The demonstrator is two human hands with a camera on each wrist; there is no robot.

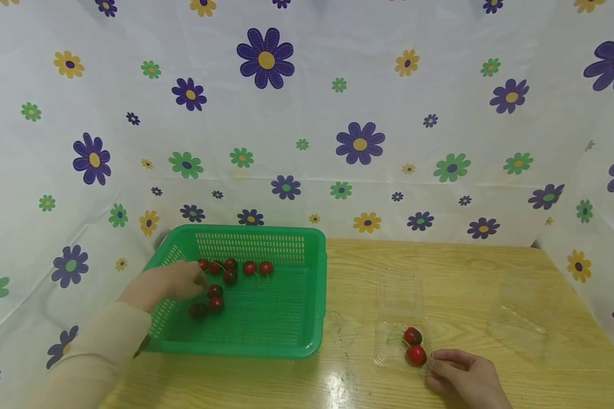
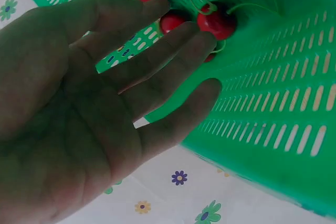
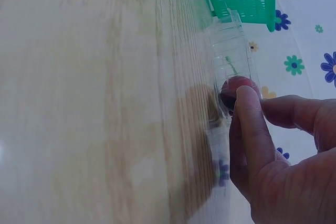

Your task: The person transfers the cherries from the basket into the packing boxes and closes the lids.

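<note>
My left hand (image 1: 183,279) reaches into the left side of a green plastic basket (image 1: 314,295), over several dark red cherries. In the left wrist view its fingers (image 2: 163,85) are spread and loosely bent, with cherries (image 2: 216,23) just past the fingertips and nothing in the palm. At the right, a clear plastic clamshell box (image 1: 400,292) lies unfolded on the table. Two stemmed cherries (image 1: 416,355) sit in its near half. My right hand (image 1: 468,375) pinches the right rim of that half between thumb and fingers, right beside the cherries.
Another clear plastic box (image 1: 524,309) stands farther right on the wooden table (image 1: 353,284). Inside the basket, two more cherries (image 1: 258,267) with green stems lie near the back wall. A flower-printed white cloth (image 1: 307,102) rises behind and at both sides.
</note>
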